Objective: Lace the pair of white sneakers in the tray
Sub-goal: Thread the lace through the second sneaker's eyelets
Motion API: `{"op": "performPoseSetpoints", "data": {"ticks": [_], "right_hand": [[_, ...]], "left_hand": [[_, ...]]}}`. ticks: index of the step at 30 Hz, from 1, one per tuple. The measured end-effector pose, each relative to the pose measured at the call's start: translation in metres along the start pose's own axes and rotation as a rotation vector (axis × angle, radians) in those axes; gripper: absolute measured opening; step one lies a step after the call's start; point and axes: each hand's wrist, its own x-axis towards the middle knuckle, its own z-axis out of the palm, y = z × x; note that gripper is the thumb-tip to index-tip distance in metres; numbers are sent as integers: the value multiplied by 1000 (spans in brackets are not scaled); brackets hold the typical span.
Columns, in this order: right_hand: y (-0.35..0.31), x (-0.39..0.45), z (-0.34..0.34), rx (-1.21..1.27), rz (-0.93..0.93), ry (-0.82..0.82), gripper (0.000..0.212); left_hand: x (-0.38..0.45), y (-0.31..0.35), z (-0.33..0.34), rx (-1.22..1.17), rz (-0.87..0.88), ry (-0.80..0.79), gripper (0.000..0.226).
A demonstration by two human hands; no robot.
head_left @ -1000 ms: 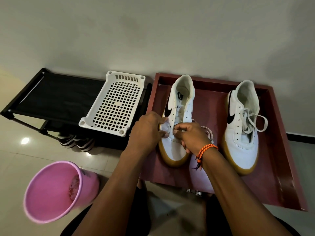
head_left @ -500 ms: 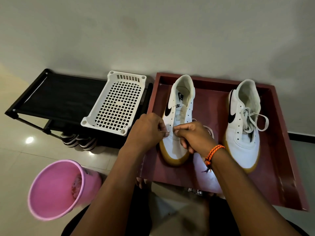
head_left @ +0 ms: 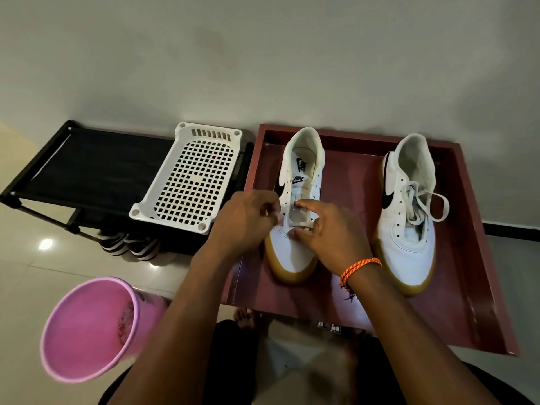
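Two white sneakers with gum soles stand in a maroon tray (head_left: pixel 473 258). The left sneaker (head_left: pixel 301 173) has bare upper eyelets, and a short run of white lace (head_left: pixel 298 226) crosses its lowest ones. My left hand (head_left: pixel 245 223) pinches the lace end at the shoe's left eyelet row. My right hand (head_left: pixel 330 232) grips the shoe's right eyelet flap, with index finger and thumb spread across the tongue. The right sneaker (head_left: pixel 406 229) stands apart, loosely laced, with its lace loops hanging free.
A white plastic grid basket (head_left: pixel 190 176) lies on a black shoe rack (head_left: pixel 87 171) left of the tray, with striped shoes (head_left: pixel 128 244) under it. A pink bucket (head_left: pixel 93 325) stands on the tiled floor at the lower left. A wall rises behind the tray.
My right index finger and thumb have spread apart over the tongue instead of pinching at the middle. My left hand stays at the left eyelets. The lace loop beside my right hand is no longer visible.
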Motion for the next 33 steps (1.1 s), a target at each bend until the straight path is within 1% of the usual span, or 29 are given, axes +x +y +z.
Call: {"op": "performPoseSetpoints", "data": {"ticks": [3, 4, 5, 8, 9, 10, 11, 12, 13, 14, 15, 16, 18, 19, 20, 21, 22, 23, 25, 28, 29, 31, 33], "right_hand": [[3, 0, -2, -3, -35, 16, 59], [3, -1, -3, 1, -39, 15, 58], [4, -1, -3, 12, -35, 9, 57], [3, -2, -3, 53, -17, -6, 55], [3, -3, -3, 63, -18, -5, 54], [4, -3, -4, 74, -20, -3, 53], [4, -3, -4, 87, -22, -5, 53], [4, -3, -3, 98, -23, -7, 53], [4, -3, -3, 108, -22, -10, 53], [5, -2, -2, 117, -18, -15, 54], [5, -1, -1, 124, -13, -19, 54], [5, 0, -1, 126, -11, -22, 53], [6, 1, -1, 108, -20, -20, 52], [6, 1, -1, 99, -24, -20, 52], [7, 1, -1, 99, -23, -22, 52], [8, 1, -1, 106, -19, -26, 53], [8, 1, -1, 112, -16, -31, 53], [8, 0, -1, 112, -12, -36, 54], [8, 0, -2, 106, -6, -45, 54], [6, 0, -4, 84, 0, -47, 53], [5, 0, -4, 77, 1, -49, 53], [4, 0, -5, 75, 8, -52, 51], [5, 0, -4, 96, 24, -55, 49]], "left_hand": [[-2, 12, -17, -476, -60, -19, 8], [-3, 17, -22, -655, -68, -27, 12], [-6, 21, -26, -846, -69, -51, 13], [-9, 21, -38, -1421, -37, -88, 6], [-9, 18, -43, -1556, -29, -75, 6], [-8, 16, -46, -1611, -45, -45, 6], [-7, 14, -48, -1580, -84, -9, 7], [-7, 12, -47, -1456, -147, 41, 9], [-6, 11, -45, -1245, -211, 87, 12], [-4, 10, -39, -974, -255, 106, 15], [-3, 8, -32, -709, -257, 85, 20], [-2, 5, -22, -475, -221, 27, 29], [-4, 2, -4, -102, -124, -114, 42], [-5, 0, 3, 46, -83, -151, 42], [-5, -1, 7, 139, -58, -156, 37], [-3, -1, 8, 162, -50, -137, 30], [-2, -1, 7, 116, -41, -118, 25], [0, -1, 5, 6, -25, -112, 21], [0, 1, -4, -323, -24, -146, 21], [-6, 14, -22, -834, -72, -167, 25], [-9, 18, -26, -982, -72, -181, 22], [-10, 22, -32, -1205, -36, -222, 14], [-10, 20, -36, -1376, 27, -271, 17]]}}
